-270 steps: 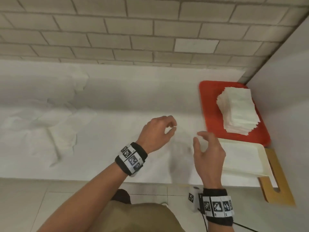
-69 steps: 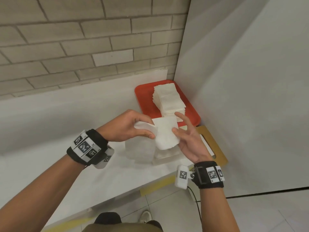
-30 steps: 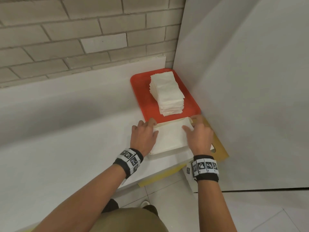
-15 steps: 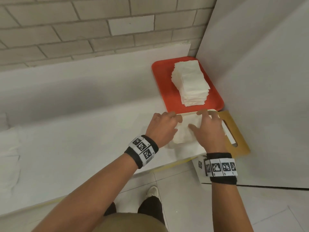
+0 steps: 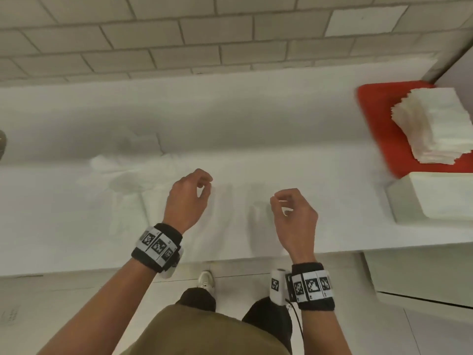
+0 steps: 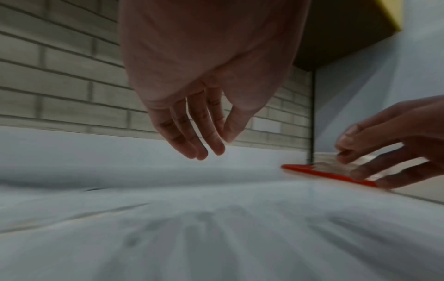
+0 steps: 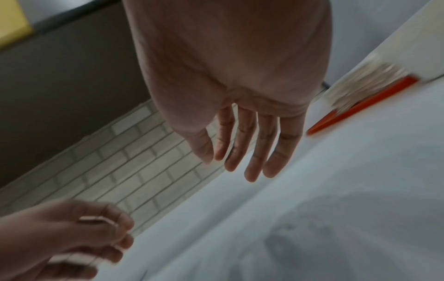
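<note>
My left hand point(image 5: 203, 187) and right hand point(image 5: 281, 204) hover side by side over the middle of the white table point(image 5: 256, 155). Their fingers are loosely curled and hold nothing. The wrist views show the same: the left hand point(image 6: 206, 146) and the right hand point(image 7: 238, 161) hang relaxed above the surface. A red tray point(image 5: 376, 124) at the far right carries a tall stack of folded white napkins point(image 5: 435, 124). In front of it a cream tray point(image 5: 399, 203) holds one folded napkin point(image 5: 445, 196). Loose unfolded napkins point(image 5: 128, 172) lie to the left of my left hand.
A brick wall point(image 5: 179, 34) runs behind the table and a white panel closes off the right corner. The table's front edge point(image 5: 230, 260) is just below my wrists, with the floor and my shoe point(image 5: 206, 279) beneath. A dark round object point(image 5: 2, 147) shows at the left border.
Both hands have let go of the folded napkin on the cream tray and moved left to the middle of the table. The head view has swung left with them.
</note>
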A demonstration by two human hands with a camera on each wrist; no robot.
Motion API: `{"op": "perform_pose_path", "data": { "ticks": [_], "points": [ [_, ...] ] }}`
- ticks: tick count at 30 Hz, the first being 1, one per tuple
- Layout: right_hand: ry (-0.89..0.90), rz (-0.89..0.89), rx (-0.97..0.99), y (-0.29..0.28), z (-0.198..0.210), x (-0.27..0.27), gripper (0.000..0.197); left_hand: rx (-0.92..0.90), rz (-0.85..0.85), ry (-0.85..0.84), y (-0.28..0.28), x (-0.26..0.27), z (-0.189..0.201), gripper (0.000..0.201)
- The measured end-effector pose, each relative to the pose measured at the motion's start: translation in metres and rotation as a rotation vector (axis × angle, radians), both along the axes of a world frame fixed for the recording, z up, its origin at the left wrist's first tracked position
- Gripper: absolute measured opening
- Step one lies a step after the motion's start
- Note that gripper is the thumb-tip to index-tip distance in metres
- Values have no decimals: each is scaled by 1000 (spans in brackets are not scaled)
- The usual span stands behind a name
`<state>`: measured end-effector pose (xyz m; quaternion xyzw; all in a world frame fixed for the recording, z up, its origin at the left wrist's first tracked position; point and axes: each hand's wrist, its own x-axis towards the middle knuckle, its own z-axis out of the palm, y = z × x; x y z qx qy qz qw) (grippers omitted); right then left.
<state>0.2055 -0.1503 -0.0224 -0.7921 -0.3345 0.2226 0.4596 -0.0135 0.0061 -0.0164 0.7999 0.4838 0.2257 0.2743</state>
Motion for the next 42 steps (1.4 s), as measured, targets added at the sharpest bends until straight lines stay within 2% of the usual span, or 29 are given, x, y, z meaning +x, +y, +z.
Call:
{"op": "perform_pose_path", "data": {
  "ticks": [2,4,6,9,11,13,15,17,19,22,26,30,33,35,37,40,42],
  "points": [
    [-29,94,-60,32,-13,-47,7,12,47,44,38,-48,-4,14],
    [-93,193,-147,66,-21,-92,17,28,94,85,82,-85,-3,14],
    [-193,276,-222,100,-28,-137,38,53,122,125,132,-113,-2,12],
    [-408,421,-412,137,-41,-196,82,53,154,279,206,-143,-4,11],
    [-502,491,-537,150,-49,-217,90,-38,188,396,246,-153,-10,26],
    [-473,470,-576,157,-53,-222,82,-160,206,539,273,-160,-18,50],
    [-403,457,-590,162,-56,-217,70,-276,149,634,287,-165,-30,76],
    [-267,454,-564,166,-58,-204,50,-325,69,665,292,-164,-41,88],
    [-76,366,-467,169,-59,-186,29,-325,38,646,294,-158,-45,81],
    [42,191,-271,170,-47,-155,20,-267,-32,640,295,-140,-39,59],
    [-88,179,-123,169,-7,-120,17,-217,-128,382,285,-121,-23,27],
    [-179,208,-34,174,24,-84,16,-209,-148,64,273,-105,5,29],
    [-294,186,-186,179,25,-61,16,-193,-186,-84,262,-91,34,39],
    [-339,116,-211,180,23,-59,26,-215,-208,-201,251,-83,55,40],
    [-203,94,-2,185,30,-70,32,-260,-224,-320,238,-75,74,40],
    [316,145,188,200,53,-104,36,-362,-252,-464,216,-62,95,43],
    [541,172,239,212,60,-124,38,-422,-243,-544,203,-54,99,48]
  ]
}}
